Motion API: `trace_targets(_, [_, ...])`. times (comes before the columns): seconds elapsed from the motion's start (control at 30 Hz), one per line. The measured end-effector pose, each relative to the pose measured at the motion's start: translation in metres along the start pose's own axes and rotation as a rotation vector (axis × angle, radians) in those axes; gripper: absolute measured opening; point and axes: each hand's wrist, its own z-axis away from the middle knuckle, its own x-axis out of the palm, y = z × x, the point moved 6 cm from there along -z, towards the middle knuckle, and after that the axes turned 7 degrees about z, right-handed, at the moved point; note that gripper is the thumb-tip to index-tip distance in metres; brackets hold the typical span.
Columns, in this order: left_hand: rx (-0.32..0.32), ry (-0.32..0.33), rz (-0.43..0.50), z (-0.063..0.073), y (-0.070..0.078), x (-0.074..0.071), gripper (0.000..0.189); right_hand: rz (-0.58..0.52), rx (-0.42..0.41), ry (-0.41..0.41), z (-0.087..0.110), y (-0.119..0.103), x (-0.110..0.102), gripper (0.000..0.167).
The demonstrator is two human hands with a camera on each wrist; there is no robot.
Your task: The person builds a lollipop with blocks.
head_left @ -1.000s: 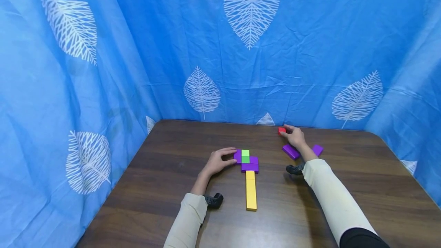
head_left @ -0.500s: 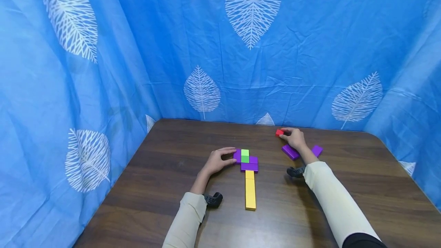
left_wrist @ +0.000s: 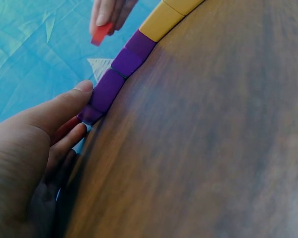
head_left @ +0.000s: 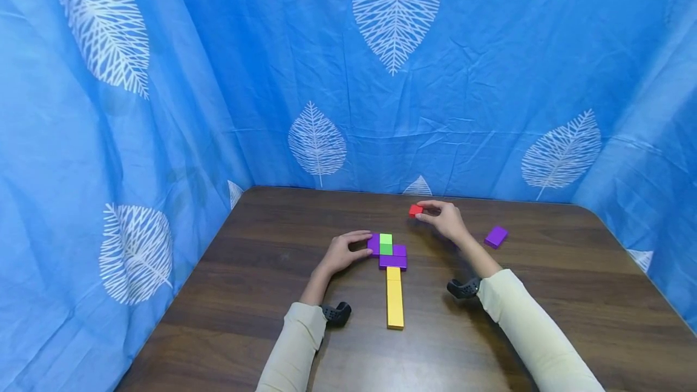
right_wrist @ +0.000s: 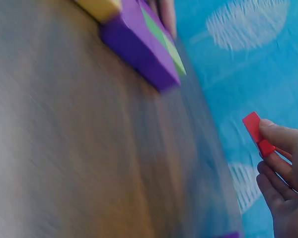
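Note:
In the head view, my right hand (head_left: 445, 221) pinches a small red block (head_left: 415, 210) between thumb and fingers above the far part of the table. The right wrist view shows this red block (right_wrist: 258, 134) tilted at the fingertips. My left hand (head_left: 340, 254) has its thumb and fingers at opposite ends of a purple block (head_left: 374, 245). This block adjoins a green block (head_left: 386, 244), with another purple block (head_left: 400, 251) on its right. A purple block (head_left: 392, 262) lies across the front, followed by a strip of yellow blocks (head_left: 394, 301) running toward me.
A loose purple block (head_left: 496, 236) lies right of the right hand on the brown wooden table (head_left: 550, 295). A blue curtain (head_left: 468, 77) with white leaf prints hangs along the table's far edge and sides. Black cameras sit on both wrists.
My right hand has carried the red block left from near the far edge. One loose purple block is out of sight where the right hand and forearm cross. My left hand has stayed put.

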Motion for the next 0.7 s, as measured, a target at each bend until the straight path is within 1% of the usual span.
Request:
trace_targets(0.17, [0.007, 0.001, 0.003, 0.000, 0.000, 0.000, 0.043, -0.110, -0.015, -0.054, 0.012, -0.012, 0.018, 0.037])
trace_targets(0.27, [0.010, 0.002, 0.004, 0.000, 0.000, -0.001, 0.043, -0.123, -0.025, -0.078, 0.018, -0.015, 0.026, 0.037])
trace_targets(0.4, [-0.005, -0.005, 0.004, 0.000, -0.002, -0.001, 0.043, -0.062, -0.035, -0.106, 0.027, -0.017, 0.035, 0.035])
trace_targets(0.57, [-0.006, -0.014, 0.005, -0.001, -0.002, 0.000, 0.044, -0.030, -0.032, -0.160, 0.034, -0.015, 0.042, 0.034])
trace_targets(0.7, [-0.007, -0.014, 0.003, -0.001, -0.002, 0.001, 0.044, -0.014, -0.034, -0.177, 0.037, -0.013, 0.044, 0.035])
